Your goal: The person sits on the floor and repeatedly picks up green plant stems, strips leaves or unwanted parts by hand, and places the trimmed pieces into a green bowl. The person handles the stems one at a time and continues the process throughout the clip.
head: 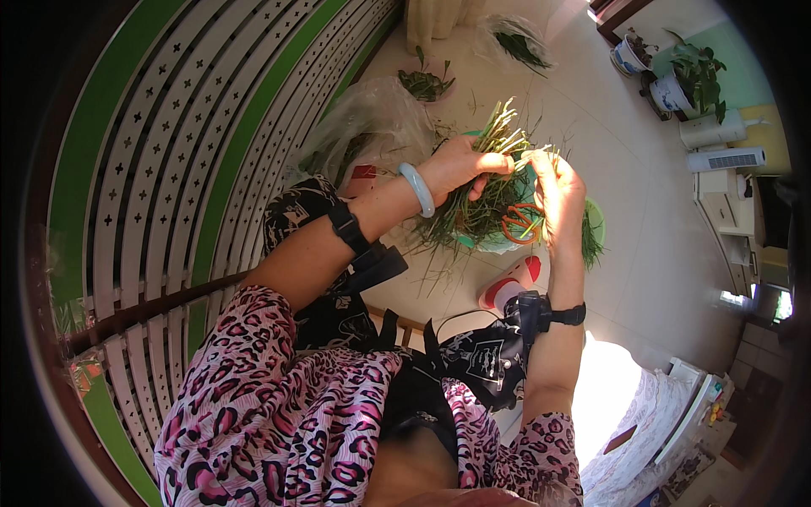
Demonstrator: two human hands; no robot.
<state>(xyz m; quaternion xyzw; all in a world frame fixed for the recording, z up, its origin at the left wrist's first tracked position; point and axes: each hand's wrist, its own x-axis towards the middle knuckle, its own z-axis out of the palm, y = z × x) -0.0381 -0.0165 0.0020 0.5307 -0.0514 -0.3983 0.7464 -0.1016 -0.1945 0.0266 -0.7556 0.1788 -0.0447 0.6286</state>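
A bunch of long green stalks point(500, 136) is gripped in my left hand point(462, 168), which wears a pale bangle point(417, 189) at the wrist. Just to its right, my right hand point(561, 196) pinches stalk ends between thumb and finger. Orange-handled scissors point(521, 223) lie or hang beside my right palm; whether the hand holds them is unclear. Below both hands, a greenish basin point(504, 241) is partly hidden by loose greens point(466, 209). More greens point(593, 237) rest in a light green container point(599, 218) behind my right wrist.
A clear plastic bag point(374, 120) with greens stands at the left. Farther off lie a leafy pile point(426, 84) and another bag of greens point(516, 44). Slatted panels point(177, 152) line the left side. Potted plants point(671, 92) and a white covered surface point(633, 412) are at the right.
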